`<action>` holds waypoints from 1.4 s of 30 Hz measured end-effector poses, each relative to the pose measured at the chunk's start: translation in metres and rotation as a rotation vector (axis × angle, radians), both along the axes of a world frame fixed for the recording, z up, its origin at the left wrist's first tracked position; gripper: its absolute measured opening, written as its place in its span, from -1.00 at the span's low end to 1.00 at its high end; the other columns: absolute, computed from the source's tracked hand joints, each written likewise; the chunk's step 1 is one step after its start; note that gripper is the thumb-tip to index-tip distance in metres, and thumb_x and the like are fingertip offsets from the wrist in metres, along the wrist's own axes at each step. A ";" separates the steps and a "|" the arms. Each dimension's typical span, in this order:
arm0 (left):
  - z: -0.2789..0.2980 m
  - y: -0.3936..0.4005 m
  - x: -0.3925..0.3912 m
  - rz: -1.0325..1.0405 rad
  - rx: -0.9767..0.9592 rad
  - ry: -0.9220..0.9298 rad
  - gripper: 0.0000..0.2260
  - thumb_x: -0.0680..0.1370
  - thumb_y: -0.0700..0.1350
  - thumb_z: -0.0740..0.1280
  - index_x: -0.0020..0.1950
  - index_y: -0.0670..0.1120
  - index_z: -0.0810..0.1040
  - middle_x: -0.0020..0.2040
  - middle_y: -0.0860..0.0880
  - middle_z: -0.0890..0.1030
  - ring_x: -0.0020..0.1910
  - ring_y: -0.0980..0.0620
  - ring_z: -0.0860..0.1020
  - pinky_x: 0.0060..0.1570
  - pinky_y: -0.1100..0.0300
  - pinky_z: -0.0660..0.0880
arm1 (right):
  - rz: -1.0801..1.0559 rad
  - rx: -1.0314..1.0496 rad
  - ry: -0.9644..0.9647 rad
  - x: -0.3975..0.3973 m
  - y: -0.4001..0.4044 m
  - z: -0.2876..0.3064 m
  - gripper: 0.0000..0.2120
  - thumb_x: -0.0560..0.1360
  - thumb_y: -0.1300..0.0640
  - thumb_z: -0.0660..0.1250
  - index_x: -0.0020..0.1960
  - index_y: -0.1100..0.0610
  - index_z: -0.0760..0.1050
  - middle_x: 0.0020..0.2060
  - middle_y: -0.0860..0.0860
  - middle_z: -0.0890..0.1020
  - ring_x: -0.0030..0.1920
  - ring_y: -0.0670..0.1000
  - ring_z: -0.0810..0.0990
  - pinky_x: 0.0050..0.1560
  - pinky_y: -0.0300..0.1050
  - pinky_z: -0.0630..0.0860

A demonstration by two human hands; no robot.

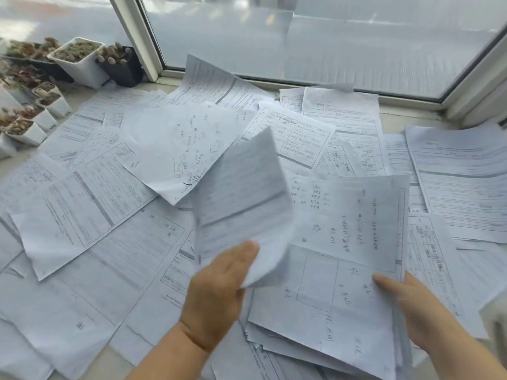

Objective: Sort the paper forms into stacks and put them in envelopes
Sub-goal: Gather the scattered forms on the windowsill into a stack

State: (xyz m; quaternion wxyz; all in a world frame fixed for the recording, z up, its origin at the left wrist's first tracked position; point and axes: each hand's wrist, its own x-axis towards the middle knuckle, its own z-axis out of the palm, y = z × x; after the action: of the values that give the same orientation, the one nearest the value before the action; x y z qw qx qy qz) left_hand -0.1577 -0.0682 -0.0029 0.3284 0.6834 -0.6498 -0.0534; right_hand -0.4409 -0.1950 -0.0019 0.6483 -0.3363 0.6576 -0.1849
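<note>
Paper forms (90,198) are spread loosely over the whole window ledge, overlapping at every angle, which suggests that sorting has barely begun. One sheet (241,198) is held up off the pile, curling and blurred, pinched at its lower corner by the left hand (216,294), thumb on top and fingers hidden beneath; it is probably lifted so that its type can be read before a place is chosen for it. Just beside it, a gathered stack (337,286) with handwritten notes on top is steadied at its right edge by the right hand (411,305), whose thumb lies along the upper face; the fingers are under the paper, so the grip appears to be a light clasp rather than a tight one. No envelopes can be made out. Farther out, small pots of succulents (79,58) are lined along the left of the ledge, and the window frame (137,34) closes the scene behind.
</note>
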 end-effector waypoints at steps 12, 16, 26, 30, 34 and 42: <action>-0.042 -0.011 -0.079 -0.569 0.187 -0.167 -0.51 0.56 0.28 0.07 0.34 0.03 0.44 0.29 -0.03 0.55 0.23 0.04 0.52 0.22 0.16 0.45 | 0.005 -0.016 0.115 -0.013 -0.002 0.004 -0.75 0.50 0.37 0.32 0.18 0.27 0.56 -0.08 0.21 0.70 -0.07 0.24 0.67 0.01 0.14 0.56; -0.022 -0.056 0.002 0.079 0.315 -0.103 -0.37 0.53 0.27 0.19 0.45 -0.12 0.32 0.40 -0.09 0.41 0.38 -0.07 0.37 0.38 0.02 0.32 | -0.140 -0.125 0.121 -0.053 -0.017 0.021 -0.76 0.50 0.40 0.29 0.15 0.32 0.55 -0.14 0.22 0.70 -0.17 0.27 0.67 -0.10 0.16 0.63; -0.013 -0.099 0.031 0.383 0.984 -0.009 -0.53 0.33 0.18 0.49 0.07 -0.03 0.44 0.01 0.01 0.55 0.05 -0.05 0.52 0.05 0.05 0.48 | -0.302 -0.133 -0.150 -0.083 -0.010 0.028 -0.74 0.56 0.41 0.13 0.03 0.18 0.55 -0.21 0.08 0.73 -0.30 0.08 0.71 -0.43 -0.07 0.62; -0.003 -0.091 0.038 0.280 0.800 0.419 -0.87 0.51 -0.12 0.40 0.04 -0.04 0.56 -0.04 0.00 0.61 -0.06 -0.01 0.56 -0.05 0.13 0.48 | -0.271 -0.103 -0.072 -0.080 -0.009 0.024 -0.78 0.54 0.39 0.20 0.10 0.23 0.54 -0.20 0.09 0.73 -0.26 0.10 0.72 -0.39 -0.05 0.64; 0.017 -0.071 0.060 0.374 0.479 0.871 -0.84 0.54 -0.23 0.35 0.04 0.01 0.58 -0.07 0.04 0.67 -0.12 0.04 0.63 -0.13 0.14 0.50 | -0.215 -0.041 -0.067 -0.064 -0.011 0.018 -0.77 0.52 0.38 0.25 0.12 0.24 0.57 -0.10 0.16 0.72 -0.19 0.16 0.72 -0.26 0.03 0.64; 0.040 -0.055 0.064 0.289 0.252 1.386 -0.68 0.56 -0.30 0.25 0.30 -0.17 0.50 0.13 -0.10 0.65 0.07 -0.05 0.64 0.00 0.06 0.60 | 0.028 0.033 0.002 -0.003 -0.011 -0.002 -0.78 0.54 0.36 0.29 0.12 0.18 0.58 -0.07 0.10 0.71 -0.06 0.14 0.68 -0.12 0.01 0.59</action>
State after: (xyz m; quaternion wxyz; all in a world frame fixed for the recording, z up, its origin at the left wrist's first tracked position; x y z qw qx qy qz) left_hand -0.0934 -0.1232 0.0371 0.5878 0.6043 -0.1840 -0.5054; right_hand -0.4438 -0.2058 -0.0043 0.6557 -0.3349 0.6563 -0.1644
